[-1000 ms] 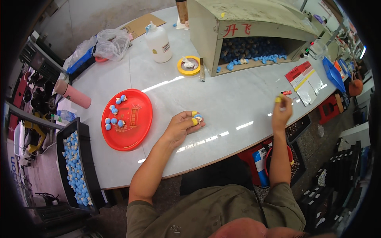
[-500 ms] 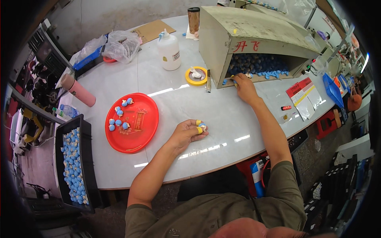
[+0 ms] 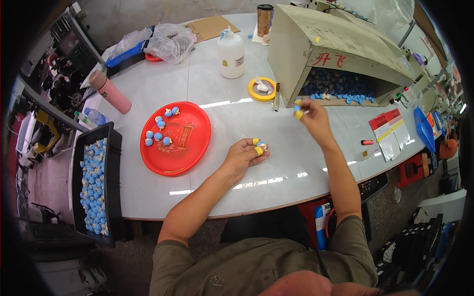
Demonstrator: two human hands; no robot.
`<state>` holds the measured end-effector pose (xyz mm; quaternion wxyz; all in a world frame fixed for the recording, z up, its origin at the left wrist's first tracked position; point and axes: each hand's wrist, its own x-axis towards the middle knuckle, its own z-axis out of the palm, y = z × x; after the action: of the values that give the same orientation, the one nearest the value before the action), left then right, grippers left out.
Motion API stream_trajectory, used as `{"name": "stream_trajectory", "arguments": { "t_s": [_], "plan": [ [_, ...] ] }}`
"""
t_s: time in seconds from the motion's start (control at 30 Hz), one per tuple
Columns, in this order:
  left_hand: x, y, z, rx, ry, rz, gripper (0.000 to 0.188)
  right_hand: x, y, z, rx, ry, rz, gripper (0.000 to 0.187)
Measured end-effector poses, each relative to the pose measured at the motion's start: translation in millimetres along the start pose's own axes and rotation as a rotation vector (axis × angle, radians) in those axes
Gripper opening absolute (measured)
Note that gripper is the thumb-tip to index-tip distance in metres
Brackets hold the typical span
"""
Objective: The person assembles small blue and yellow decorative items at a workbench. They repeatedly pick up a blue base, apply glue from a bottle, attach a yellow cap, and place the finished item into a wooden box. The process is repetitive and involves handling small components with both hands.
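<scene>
Over the middle of the table, my left hand (image 3: 240,160) pinches a small blue-and-white figure part (image 3: 262,145) between thumb and fingers. Yellow wraps cover some fingertips on both hands. My right hand (image 3: 317,122) is raised in front of the wooden box (image 3: 295,64), its fingers closed on a small blue piece (image 3: 296,107); its exact shape is too blurred to tell. Inside the box lies a heap of dark blue parts (image 3: 333,81), and light blue pieces (image 3: 358,98) line its front ledge. Several blue figure heads (image 3: 158,136) sit on the red plate (image 3: 197,148) to the left.
A black bin (image 3: 116,197) full of blue-and-white heads stands at the table's left edge. Farther back are a pink flask (image 3: 112,93), a white squeeze bottle (image 3: 230,54), yellow tape (image 3: 254,93) and a tumbler (image 3: 264,22). Printed sheets (image 3: 390,133) lie at right.
My right hand has drawn back from the box's front ledge with a small blue piece. My left hand still holds the figure part. The whole view has shifted slightly.
</scene>
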<state>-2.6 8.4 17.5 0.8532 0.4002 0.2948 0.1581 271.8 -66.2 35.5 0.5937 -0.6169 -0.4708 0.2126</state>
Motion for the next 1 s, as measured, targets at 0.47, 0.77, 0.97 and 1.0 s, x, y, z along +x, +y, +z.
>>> {"name": "stream_trajectory", "arguments": {
  "t_s": [0.47, 0.77, 0.97, 1.0],
  "plan": [
    [5.9, -5.2, -5.9, -0.271, -0.026, 0.047, 0.025, -61.8, -0.7, 80.6, 0.240, -0.219, 0.120, 0.028],
    [11.4, -14.8, -11.0, -0.159, -0.012, 0.064, 0.029, -63.8, -6.2, 75.2, 0.182, -0.259, 0.044, 0.027],
    [7.6, -12.6, -8.1, -0.093, -0.033, 0.075, 0.028, -65.2, -17.8, 77.1, 0.009, -0.247, -0.098, 0.027],
    [7.0, -12.2, -6.8, -0.087, -0.029, 0.080, 0.027, -65.3, -18.4, 77.0, -0.009, -0.248, -0.104, 0.027]
  ]
}}
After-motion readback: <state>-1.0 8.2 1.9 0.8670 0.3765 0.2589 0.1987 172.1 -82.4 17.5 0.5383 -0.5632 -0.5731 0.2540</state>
